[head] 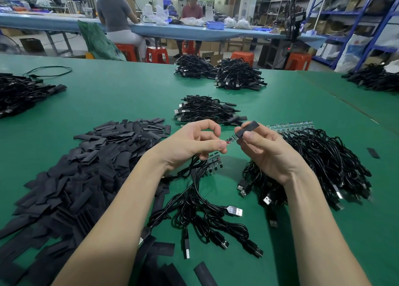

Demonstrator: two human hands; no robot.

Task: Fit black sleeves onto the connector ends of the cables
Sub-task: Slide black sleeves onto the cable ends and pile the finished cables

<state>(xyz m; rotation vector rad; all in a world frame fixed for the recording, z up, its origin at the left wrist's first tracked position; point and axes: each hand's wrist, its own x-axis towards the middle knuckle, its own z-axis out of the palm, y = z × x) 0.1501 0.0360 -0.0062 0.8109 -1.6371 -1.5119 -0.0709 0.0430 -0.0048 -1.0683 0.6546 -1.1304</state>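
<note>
Two bare forearms reach forward over a green table (133, 95). Nearest, under the arms, lies a loose bunch of black cables (200, 216) with about six USB plugs showing, and a few stray flat sleeves. The left hand (194, 143) has its thumb and forefinger pinched on a small green circuit board (231, 139) at one cable's end, with the other fingers curled over the wire below. The right hand (265, 149) pinches one black sleeve (246, 128) between thumb and fingers; the sleeve is a short, flat, matte tube, tilted up to the right, its lower mouth touching the board's tip, and the board remains mostly bare. Just below the left hand a second strip of boards (212, 161) sits on the cables. To the left spreads one big heap of sleeves (86, 167), too many to count. To the right lies one large cable pile (319, 167), a row of green boards along its far edge. Beyond the hands sits a smaller cable pile (207, 111) with USB plugs facing left. Farther back two more piles (218, 72) touch each other, another lies at the far left edge, another at the far right. Past the table, three orange stools (156, 54) stand clear and two people sit at a blue bench (194, 32), with blue shelving on the right.
</note>
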